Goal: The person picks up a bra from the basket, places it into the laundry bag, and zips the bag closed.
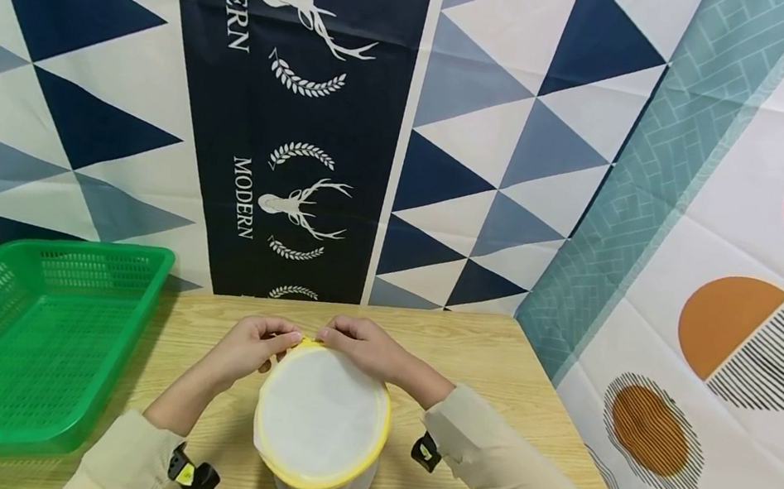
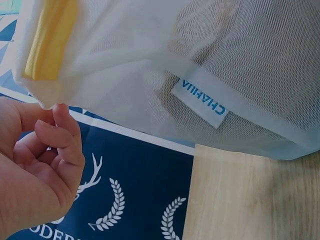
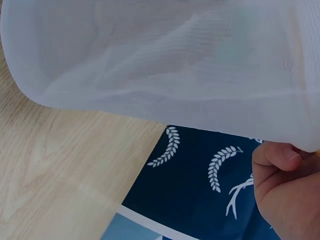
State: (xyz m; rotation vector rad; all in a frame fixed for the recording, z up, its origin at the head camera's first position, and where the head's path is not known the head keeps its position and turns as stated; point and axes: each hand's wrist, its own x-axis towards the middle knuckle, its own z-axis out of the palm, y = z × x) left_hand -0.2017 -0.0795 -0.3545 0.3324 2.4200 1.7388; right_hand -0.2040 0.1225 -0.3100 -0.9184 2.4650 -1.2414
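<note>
A round white mesh laundry bag [image 1: 325, 415] with a yellow zipper [image 1: 374, 451] round its top stands on the wooden table. Its CHAHUA label [image 2: 201, 102] shows on the side in the left wrist view. My left hand [image 1: 247, 350] pinches the bag's far edge between thumb and fingers, near the end of the yellow strip. Close beside it, my right hand [image 1: 364, 348] has thumb and bent forefinger on the yellow zipper at the same far edge. In the right wrist view the bag's white side [image 3: 150, 65] covers part of those fingertips.
A large green plastic basket [image 1: 87, 402] stands at the left of the table [image 1: 468, 347]. Behind the table hangs a cloth with triangles and deer heads [image 1: 292, 205]. Another patterned cloth [image 1: 738, 243] lines the right side.
</note>
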